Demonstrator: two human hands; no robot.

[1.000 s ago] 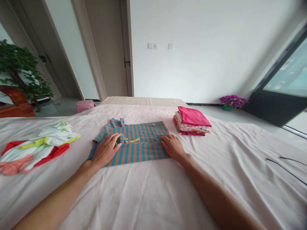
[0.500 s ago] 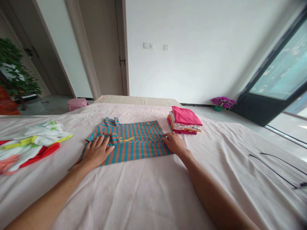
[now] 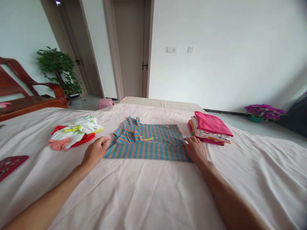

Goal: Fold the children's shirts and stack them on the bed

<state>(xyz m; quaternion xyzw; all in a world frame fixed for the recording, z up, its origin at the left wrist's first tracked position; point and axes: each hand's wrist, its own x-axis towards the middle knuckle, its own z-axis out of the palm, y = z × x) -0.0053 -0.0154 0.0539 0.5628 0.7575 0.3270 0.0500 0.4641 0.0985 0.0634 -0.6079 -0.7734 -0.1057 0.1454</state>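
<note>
Head view: you are leaning over a bed (image 3: 153, 191) spread with a pale pink, creased sheet that fills the whole near field. Your left hand (image 3: 95, 152) is curled at the shirt's (image 3: 148, 142) left edge, fingertips against the fabric; whether cloth is pinched between thumb and fingers cannot be told. Your right hand (image 3: 197, 150) lies released, palm down, fingers spread on the shirt's right corner. The shirt sits flat on the sheet between your two hands, striped teal and brown.

Just past your left hand, further left, is a loose pile (image 3: 74, 133) of white, red and yellow clothes. Well left of that hand, at the sheet's edge, lies a dark red piece (image 3: 9, 163). Just beyond your right hand stands a folded stack (image 3: 211, 128) with a pink piece on top, close to the shirt's far right corner.

Far beyond your left hand are a wooden chair (image 3: 26, 95), a leafy plant (image 3: 59, 68), a pink stool (image 3: 106, 103) and a door (image 3: 129, 48). Far beyond your right hand are a white wall with switches (image 3: 178, 49) and purple flowers (image 3: 263, 110) on the floor.

A small tag (image 3: 168, 126) on the shirt's far side is too small to read; a yellow mark (image 3: 146, 139) sits mid-chest.

The shirt's long axis runs from one hand to the other, collar end toward your left hand, hem at your right
</note>
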